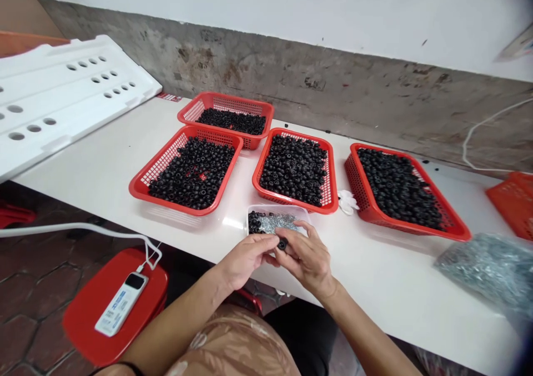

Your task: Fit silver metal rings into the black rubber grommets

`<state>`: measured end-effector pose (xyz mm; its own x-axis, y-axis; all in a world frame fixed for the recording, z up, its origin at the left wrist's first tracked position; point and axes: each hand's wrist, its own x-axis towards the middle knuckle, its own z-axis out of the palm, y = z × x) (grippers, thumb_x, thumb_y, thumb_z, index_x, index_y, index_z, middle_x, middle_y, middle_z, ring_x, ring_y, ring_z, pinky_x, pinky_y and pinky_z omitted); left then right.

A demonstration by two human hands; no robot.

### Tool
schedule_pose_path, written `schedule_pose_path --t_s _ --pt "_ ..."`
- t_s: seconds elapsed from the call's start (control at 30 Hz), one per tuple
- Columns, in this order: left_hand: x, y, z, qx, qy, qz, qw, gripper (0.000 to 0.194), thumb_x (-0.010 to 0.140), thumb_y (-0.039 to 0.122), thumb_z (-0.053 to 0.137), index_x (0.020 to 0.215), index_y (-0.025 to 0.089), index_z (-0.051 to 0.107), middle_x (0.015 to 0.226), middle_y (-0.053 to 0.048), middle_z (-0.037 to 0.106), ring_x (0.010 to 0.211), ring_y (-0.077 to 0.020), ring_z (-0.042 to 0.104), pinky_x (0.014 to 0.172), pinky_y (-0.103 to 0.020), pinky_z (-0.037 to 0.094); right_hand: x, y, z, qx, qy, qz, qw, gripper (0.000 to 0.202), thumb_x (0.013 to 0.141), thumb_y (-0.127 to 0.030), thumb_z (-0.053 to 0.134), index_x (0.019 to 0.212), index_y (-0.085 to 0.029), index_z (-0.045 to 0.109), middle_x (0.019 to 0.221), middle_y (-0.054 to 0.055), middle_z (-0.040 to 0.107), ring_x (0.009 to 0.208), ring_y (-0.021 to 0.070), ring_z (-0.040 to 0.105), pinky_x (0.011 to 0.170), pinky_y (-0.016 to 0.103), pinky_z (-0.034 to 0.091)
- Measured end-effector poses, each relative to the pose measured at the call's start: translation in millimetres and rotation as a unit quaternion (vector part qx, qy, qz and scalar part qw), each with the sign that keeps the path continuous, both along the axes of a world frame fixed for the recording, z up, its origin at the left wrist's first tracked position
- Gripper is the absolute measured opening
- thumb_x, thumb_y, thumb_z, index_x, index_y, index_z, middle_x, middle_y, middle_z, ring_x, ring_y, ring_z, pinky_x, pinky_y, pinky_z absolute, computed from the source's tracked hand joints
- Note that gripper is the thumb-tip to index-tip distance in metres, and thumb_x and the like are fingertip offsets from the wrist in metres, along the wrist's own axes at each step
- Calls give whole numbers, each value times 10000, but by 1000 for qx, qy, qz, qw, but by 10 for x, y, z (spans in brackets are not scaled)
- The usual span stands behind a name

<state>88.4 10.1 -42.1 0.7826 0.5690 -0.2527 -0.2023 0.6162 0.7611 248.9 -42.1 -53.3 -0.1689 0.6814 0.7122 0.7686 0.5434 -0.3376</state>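
Close together near the table's front edge, my left hand (246,259) and my right hand (306,254) meet around a small round black part (282,244) with a hole in its middle. The fingers of both hands are closed on it; whether something smaller is between them I cannot make out. Just beyond my fingers stands a clear plastic box (308,216). Inside it are black parts (255,221) on the left and a heap of small shiny metal pieces (281,222) on the right. My hands cover part of its near side.
Red baskets of black parts stand behind: left (137,190), far left (266,109), middle (333,198), right (458,234). White gloves (347,202) lie between two. A bag of metal pieces (491,267) is at right. A power bank (120,304) rests on a red stool (83,320).
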Motion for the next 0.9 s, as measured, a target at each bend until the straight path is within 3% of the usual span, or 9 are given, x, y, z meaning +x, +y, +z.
schedule_pose_path --t_s 0.07,0.2,0.33,0.47,0.67,0.8,0.9 --pt "-23 7 13 -23 -18 -23 999 310 782 428 746 849 125 743 827 -74 683 802 -169 597 806 -291 430 11 -28 24 3 -16 8 1000 457 904 -204 658 1344 -194 537 943 67 767 738 186 730 995 492 464" --pt "-43 -13 -8 4 -5 14 1000 304 719 336 824 950 157 742 864 -37 667 822 -147 585 807 -263 417 47 -58 44 19 -75 20 997 460 890 -210 669 1328 -168 536 1067 135 750 943 235 733 1047 517 391" --pt "-58 -34 -27 53 20 0 998 324 824 452 709 878 134 740 777 -37 642 725 -138 542 727 -265 400 30 -82 52 18 -76 6 997 440 885 -185 655 1311 -170 547 1061 131 753 924 226 738 1043 516 396" --pt "-50 -49 -28 104 40 43 993 258 792 384 741 752 130 715 682 -9 613 680 -126 497 698 -251 375 -9 -122 59 18 -99 4 995 394 914 -163 619 1300 -132 544 1030 129 757 940 216 731 1035 493 428" --pt "28 -92 -75 125 60 71 988 208 810 322 718 738 127 698 674 6 614 683 -121 515 715 -240 398 27 -125 53 55 -187 13 981 391 947 -156 574 1310 -25 510 1005 177 748 932 234 724 988 446 501" --pt "3 -93 -47 191 79 82 975 209 868 336 664 866 140 735 802 -28 698 788 -158 603 767 -251 444 79 -80 82 23 -148 34 988 384 961 -174 555 1329 -80 497 1006 145 751 852 202 726 966 445 504" --pt "-74 -51 -46 261 124 104 952 290 884 387 656 1069 173 720 1003 -56 731 935 -200 647 829 -269 469 143 24 144 -51 -118 21 991 276 977 -250 547 1214 -115 589 922 112 759 731 195 717 858 427 539"
